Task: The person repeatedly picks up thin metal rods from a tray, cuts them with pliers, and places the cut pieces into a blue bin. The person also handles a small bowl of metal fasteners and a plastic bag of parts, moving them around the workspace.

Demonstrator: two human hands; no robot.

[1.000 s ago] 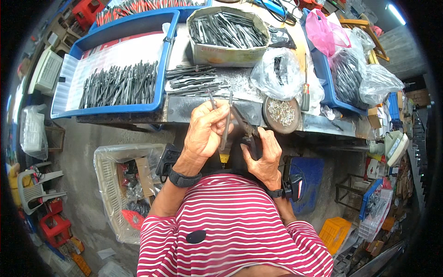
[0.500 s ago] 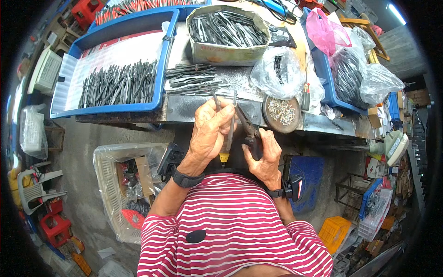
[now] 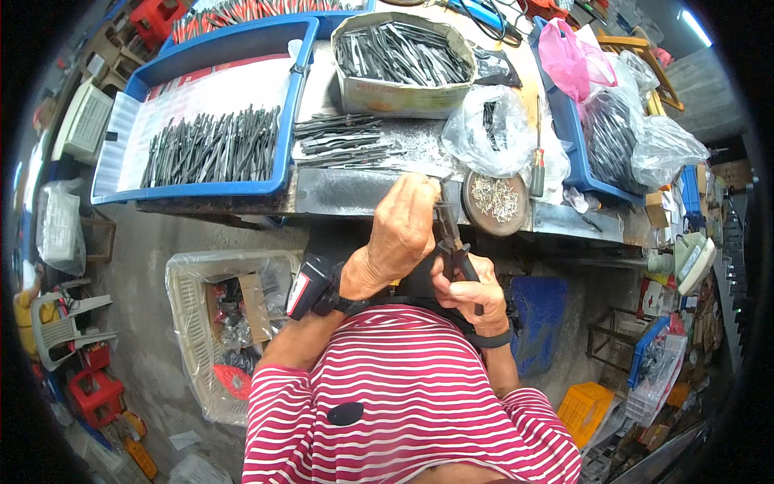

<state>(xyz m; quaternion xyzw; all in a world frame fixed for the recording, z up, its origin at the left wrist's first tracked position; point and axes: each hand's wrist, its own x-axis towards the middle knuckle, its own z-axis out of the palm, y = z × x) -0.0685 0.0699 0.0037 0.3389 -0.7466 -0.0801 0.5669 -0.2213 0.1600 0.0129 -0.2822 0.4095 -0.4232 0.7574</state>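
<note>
Steel-edged workbench (image 3: 355, 184) crowded past the hands; left hand (image 3: 403, 222) has fingers bunched together at the upper end of a dark hand tool (image 3: 449, 234), can't tell what they pinch; right hand (image 3: 477, 294) curls around the tool's lower part, thumb pressed on it, off the bench's near edge; dish (image 3: 493, 229) of small metal bits just beyond; loose dark strips (image 3: 339, 141) on the bench, carton (image 3: 403, 105) behind heaped with more; blue tray (image 3: 201, 190) at left part-filled with a row; my read: piece in hand unfinished, plenty left; unclear whether tray ones are done
</note>
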